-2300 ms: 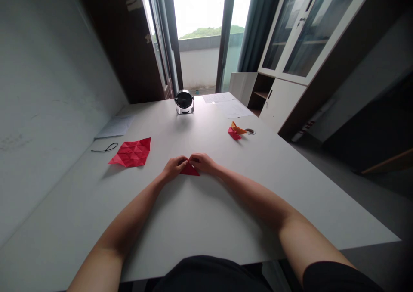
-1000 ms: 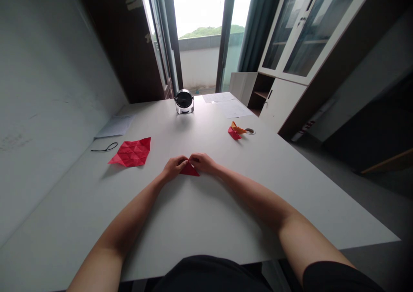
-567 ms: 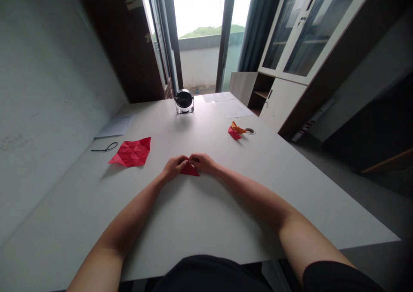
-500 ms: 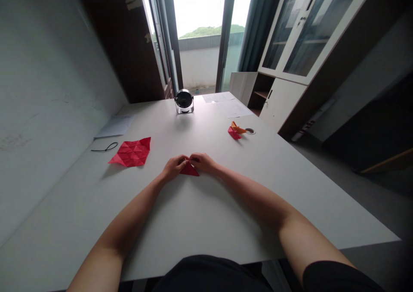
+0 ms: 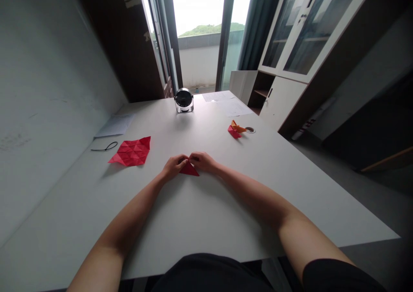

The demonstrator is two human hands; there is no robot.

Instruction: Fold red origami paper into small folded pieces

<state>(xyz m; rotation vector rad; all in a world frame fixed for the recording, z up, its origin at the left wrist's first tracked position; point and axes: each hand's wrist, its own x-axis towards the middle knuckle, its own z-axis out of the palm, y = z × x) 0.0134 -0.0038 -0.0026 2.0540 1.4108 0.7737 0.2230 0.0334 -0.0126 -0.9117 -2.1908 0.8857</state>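
Observation:
A small folded red paper triangle (image 5: 189,169) lies on the white table (image 5: 200,214) in front of me. My left hand (image 5: 173,166) presses its left side with the fingers curled and pinched at the top corner. My right hand (image 5: 202,161) holds the right side, fingertips meeting the left hand's at the same corner. Both hands rest on the table surface.
A creased red paper sheet (image 5: 130,151) lies flat to the left, with a black cord loop (image 5: 103,147) and a white sheet (image 5: 115,125) beyond it. Folded red and orange paper figures (image 5: 236,130) sit at the right. A small round fan (image 5: 183,100) stands at the far edge.
The hands and the red triangle have stayed where they were. The view has shifted very slightly.

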